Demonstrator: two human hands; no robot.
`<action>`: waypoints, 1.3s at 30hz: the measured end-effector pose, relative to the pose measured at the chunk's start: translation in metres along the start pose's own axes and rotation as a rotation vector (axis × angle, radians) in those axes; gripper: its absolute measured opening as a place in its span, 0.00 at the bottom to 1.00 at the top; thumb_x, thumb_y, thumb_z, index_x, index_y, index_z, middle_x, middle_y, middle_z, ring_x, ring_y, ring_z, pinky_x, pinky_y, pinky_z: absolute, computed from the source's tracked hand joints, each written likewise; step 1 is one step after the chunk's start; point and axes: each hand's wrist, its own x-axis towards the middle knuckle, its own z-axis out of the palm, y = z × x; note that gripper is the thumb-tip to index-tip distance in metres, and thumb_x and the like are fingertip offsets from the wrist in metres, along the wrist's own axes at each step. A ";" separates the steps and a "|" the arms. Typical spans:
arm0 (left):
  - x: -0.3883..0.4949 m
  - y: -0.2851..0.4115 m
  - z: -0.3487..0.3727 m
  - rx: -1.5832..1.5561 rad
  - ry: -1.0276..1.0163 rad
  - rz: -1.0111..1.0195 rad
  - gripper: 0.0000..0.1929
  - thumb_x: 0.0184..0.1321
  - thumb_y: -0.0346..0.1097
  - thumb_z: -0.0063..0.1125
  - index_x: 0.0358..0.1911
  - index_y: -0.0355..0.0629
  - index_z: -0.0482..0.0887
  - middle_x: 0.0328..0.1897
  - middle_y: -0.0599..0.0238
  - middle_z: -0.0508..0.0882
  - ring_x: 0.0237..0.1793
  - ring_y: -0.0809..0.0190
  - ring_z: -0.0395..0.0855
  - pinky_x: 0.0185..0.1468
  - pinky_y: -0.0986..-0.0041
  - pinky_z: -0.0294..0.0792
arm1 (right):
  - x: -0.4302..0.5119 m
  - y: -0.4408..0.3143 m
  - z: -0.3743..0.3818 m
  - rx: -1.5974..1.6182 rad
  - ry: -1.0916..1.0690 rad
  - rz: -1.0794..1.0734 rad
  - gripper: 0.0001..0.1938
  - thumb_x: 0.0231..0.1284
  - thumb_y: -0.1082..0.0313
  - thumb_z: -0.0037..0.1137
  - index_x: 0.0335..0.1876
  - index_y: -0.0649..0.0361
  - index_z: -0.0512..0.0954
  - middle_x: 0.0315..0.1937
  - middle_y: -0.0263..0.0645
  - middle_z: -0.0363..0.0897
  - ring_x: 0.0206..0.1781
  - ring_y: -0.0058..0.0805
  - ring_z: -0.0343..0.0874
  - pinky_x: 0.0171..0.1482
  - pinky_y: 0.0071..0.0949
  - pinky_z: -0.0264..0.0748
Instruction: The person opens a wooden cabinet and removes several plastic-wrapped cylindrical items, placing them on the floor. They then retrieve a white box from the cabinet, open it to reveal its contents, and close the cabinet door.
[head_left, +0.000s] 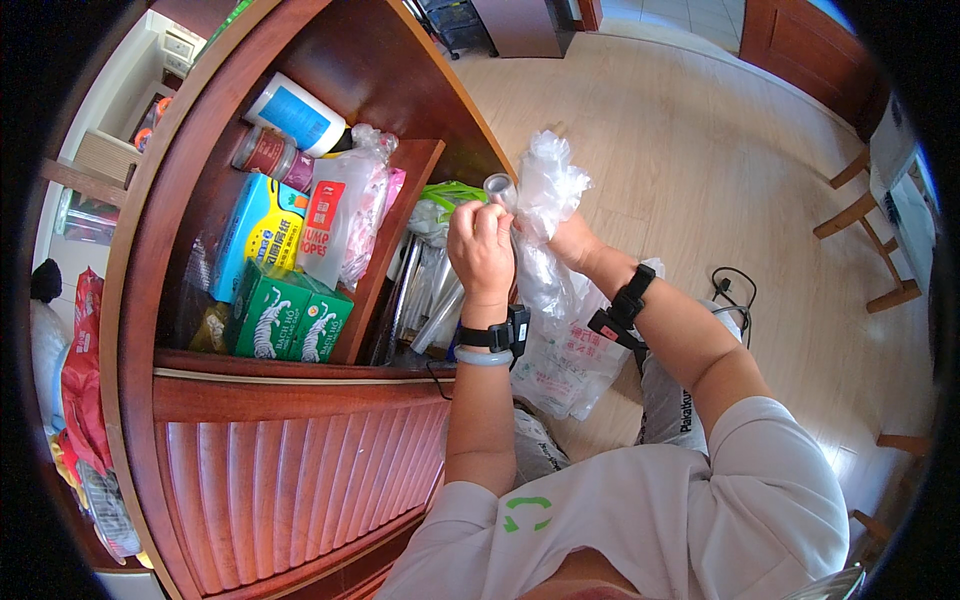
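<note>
At the cabinet's open side, my left hand (484, 244) is closed at the near end of a clear plastic roll (501, 189), whose round hollow end points up. Just to the right, my right hand (574, 241) is partly hidden behind a crumpled translucent plastic bag (551, 176), with its fingers out of sight. Below both hands hang more thin plastic bags (574, 367), some with red print. Inside the lower compartment, left of my left hand, lie clear rolls (439, 319) and a white and green plastic bag (442, 206).
The wooden cabinet (300, 401) has a divider (397, 247); its upper shelf holds green boxes (289, 315), a blue and yellow box (259, 232), jars (274, 159) and a white container (296, 112). A black cable (739, 300) lies on the floor beside chair legs (847, 214).
</note>
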 end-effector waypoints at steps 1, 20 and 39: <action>-0.001 -0.001 0.001 -0.015 -0.005 -0.011 0.08 0.49 0.31 0.61 0.29 0.43 0.74 0.34 0.60 0.73 0.37 0.50 0.74 0.41 0.62 0.68 | 0.000 0.001 0.000 -0.016 0.008 -0.017 0.10 0.54 0.64 0.54 0.37 0.61 0.75 0.35 0.40 0.75 0.37 0.30 0.72 0.43 0.30 0.70; 0.006 -0.017 -0.025 -0.830 -0.192 -0.495 0.15 0.53 0.31 0.62 0.45 0.38 0.80 0.40 0.67 0.77 0.36 0.69 0.73 0.43 0.79 0.67 | -0.008 -0.010 -0.004 0.146 -0.075 -0.059 0.21 0.42 0.64 0.67 0.43 0.61 0.74 0.39 0.40 0.76 0.42 0.31 0.73 0.49 0.30 0.69; 0.008 -0.010 -0.060 -1.232 -0.422 -0.612 0.18 0.54 0.31 0.60 0.48 0.34 0.75 0.45 0.65 0.77 0.45 0.69 0.74 0.52 0.78 0.65 | -0.013 0.003 -0.002 0.220 -0.264 -0.041 0.26 0.42 0.56 0.69 0.47 0.60 0.74 0.44 0.42 0.76 0.48 0.34 0.72 0.53 0.31 0.67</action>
